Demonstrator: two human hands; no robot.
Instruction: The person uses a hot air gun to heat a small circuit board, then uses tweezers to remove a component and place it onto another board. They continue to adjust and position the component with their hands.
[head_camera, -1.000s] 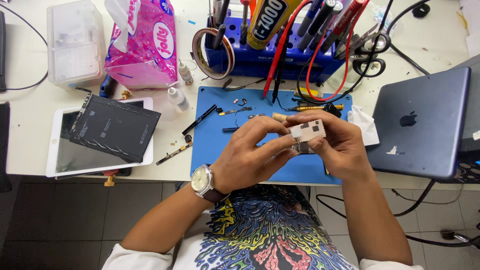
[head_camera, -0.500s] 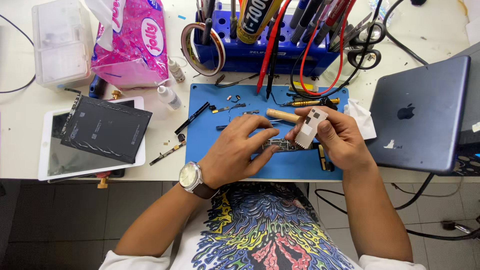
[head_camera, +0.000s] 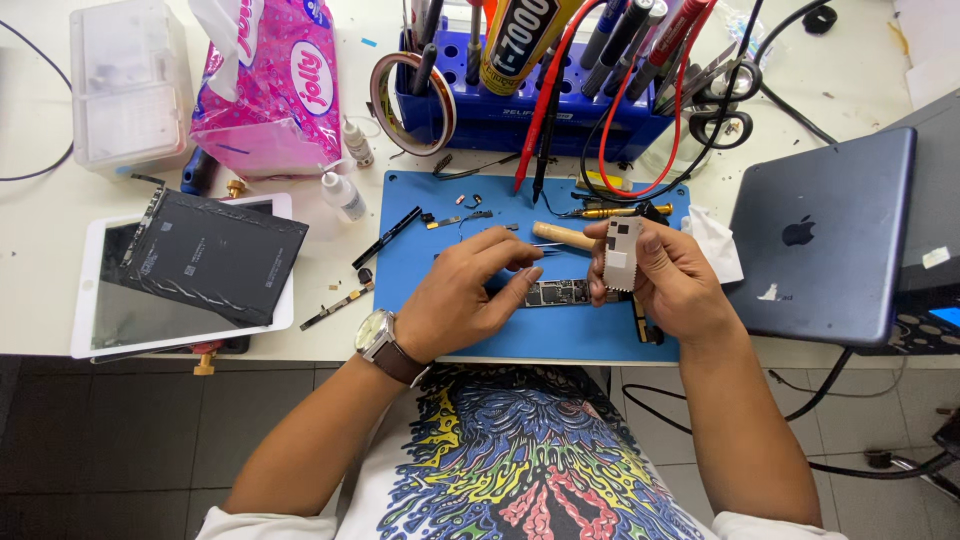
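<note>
My right hand (head_camera: 668, 282) holds a small silver perforated metal shield (head_camera: 621, 254) upright above the blue work mat (head_camera: 560, 330). My left hand (head_camera: 468, 296), with a wristwatch on the wrist, rests on the mat with its fingertips on a narrow circuit board (head_camera: 560, 293) that lies flat between the two hands. A thin pair of tweezers (head_camera: 552, 245) and a wooden-handled tool (head_camera: 562, 235) lie on the mat just beyond the fingers.
A white tablet (head_camera: 110, 310) with a black panel (head_camera: 215, 255) on it lies at the left. A dark grey tablet (head_camera: 825, 240) sits at the right. A blue tool rack (head_camera: 520, 110), pink tissue pack (head_camera: 270, 85), clear box (head_camera: 125, 80) and small bottles (head_camera: 342, 195) stand behind.
The hands have come apart: the right hand lifted the metal shield away and turned it upright, while the left hand lowered onto the circuit board on the mat.
</note>
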